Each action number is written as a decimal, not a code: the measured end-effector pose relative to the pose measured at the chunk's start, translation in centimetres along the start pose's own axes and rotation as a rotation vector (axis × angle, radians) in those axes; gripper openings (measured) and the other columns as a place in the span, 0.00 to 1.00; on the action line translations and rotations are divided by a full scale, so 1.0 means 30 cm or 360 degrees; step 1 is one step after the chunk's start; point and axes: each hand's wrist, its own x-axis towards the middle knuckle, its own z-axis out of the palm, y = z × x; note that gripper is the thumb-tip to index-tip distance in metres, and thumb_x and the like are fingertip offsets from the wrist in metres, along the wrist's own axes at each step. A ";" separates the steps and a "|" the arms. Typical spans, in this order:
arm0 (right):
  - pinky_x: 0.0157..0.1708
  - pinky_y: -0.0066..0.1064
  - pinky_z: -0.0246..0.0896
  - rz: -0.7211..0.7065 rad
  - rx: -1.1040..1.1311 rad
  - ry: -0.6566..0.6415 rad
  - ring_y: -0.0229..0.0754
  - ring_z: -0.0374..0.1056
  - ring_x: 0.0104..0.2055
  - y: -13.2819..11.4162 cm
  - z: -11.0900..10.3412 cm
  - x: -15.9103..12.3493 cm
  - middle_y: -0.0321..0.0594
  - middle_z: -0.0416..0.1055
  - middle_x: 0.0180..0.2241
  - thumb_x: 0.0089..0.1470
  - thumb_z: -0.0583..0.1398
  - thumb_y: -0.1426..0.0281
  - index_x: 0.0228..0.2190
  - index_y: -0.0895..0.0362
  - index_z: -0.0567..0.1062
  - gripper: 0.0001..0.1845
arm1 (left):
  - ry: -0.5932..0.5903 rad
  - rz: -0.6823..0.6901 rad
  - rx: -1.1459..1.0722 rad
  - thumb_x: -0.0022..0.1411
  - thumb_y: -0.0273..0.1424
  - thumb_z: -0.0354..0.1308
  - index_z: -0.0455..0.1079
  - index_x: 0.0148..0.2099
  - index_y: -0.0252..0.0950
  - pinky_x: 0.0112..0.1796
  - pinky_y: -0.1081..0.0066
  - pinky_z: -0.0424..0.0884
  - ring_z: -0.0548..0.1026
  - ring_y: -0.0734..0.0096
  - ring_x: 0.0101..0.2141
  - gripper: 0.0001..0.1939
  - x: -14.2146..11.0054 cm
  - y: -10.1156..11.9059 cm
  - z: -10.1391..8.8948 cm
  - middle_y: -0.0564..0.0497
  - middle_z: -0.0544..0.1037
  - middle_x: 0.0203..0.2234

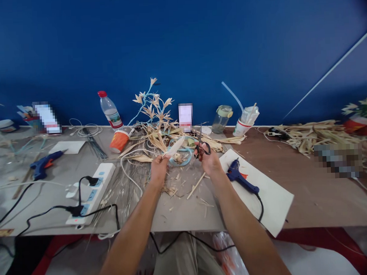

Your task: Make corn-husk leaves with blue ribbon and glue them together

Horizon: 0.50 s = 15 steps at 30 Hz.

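Note:
My left hand (159, 169) is closed, pinching a pale strip of dried husk (176, 147) that points up and to the right. To its right, my right hand (211, 162) grips a pair of scissors (206, 148) by the dark handles, blades pointing up and away from me. The scissors and the strip are apart. Just beyond both hands lies a heap of dried husks (159, 140), with a light blue ring-shaped coil (188, 158) near it. Behind the heap rises a blue-stemmed branch with pale husk flowers (150, 111). Small scraps lie between my forearms.
A blue glue gun (242, 178) rests on a white board (275, 198) at right; another glue gun (42, 166) lies at left. A corded power strip (93, 194) sits beside thin wires. A bottle (112, 112), orange cup (119, 141), jar (222, 118) and white cup (243, 124) line the back.

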 end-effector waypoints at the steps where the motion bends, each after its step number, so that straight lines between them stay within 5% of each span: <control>1: 0.20 0.26 0.49 -0.0014 0.0030 0.0010 0.34 0.58 0.22 0.001 0.000 -0.001 0.34 0.69 0.22 0.44 0.58 0.52 0.38 0.57 0.73 0.24 | 0.0007 -0.0006 -0.0031 0.45 0.38 0.61 0.64 0.25 0.34 0.21 0.76 0.55 0.56 0.82 0.18 0.13 -0.002 0.005 0.000 0.60 0.61 0.16; 5: 0.27 0.26 0.55 -0.0111 -0.0117 -0.0099 0.34 0.60 0.25 -0.010 0.002 -0.014 0.33 0.69 0.22 0.41 0.63 0.59 0.36 0.56 0.75 0.20 | 0.0033 -0.0003 -0.0153 0.44 0.37 0.62 0.63 0.24 0.34 0.21 0.77 0.55 0.55 0.83 0.17 0.14 -0.005 0.018 0.001 0.60 0.59 0.15; 9: 0.30 0.29 0.57 -0.0023 -0.0521 -0.0477 0.37 0.63 0.28 -0.039 0.014 -0.043 0.35 0.69 0.25 0.41 0.63 0.59 0.36 0.58 0.76 0.20 | 0.0072 0.0029 -0.0224 0.45 0.38 0.62 0.63 0.25 0.34 0.20 0.77 0.55 0.53 0.84 0.16 0.14 -0.003 0.019 -0.002 0.61 0.57 0.15; 15: 0.34 0.31 0.59 -0.0019 -0.0922 -0.0692 0.42 0.66 0.34 -0.050 0.021 -0.056 0.38 0.73 0.34 0.42 0.61 0.58 0.41 0.57 0.75 0.24 | 0.0093 0.0054 -0.0149 0.48 0.38 0.60 0.63 0.26 0.34 0.20 0.77 0.54 0.53 0.83 0.17 0.13 0.001 0.012 -0.007 0.61 0.58 0.15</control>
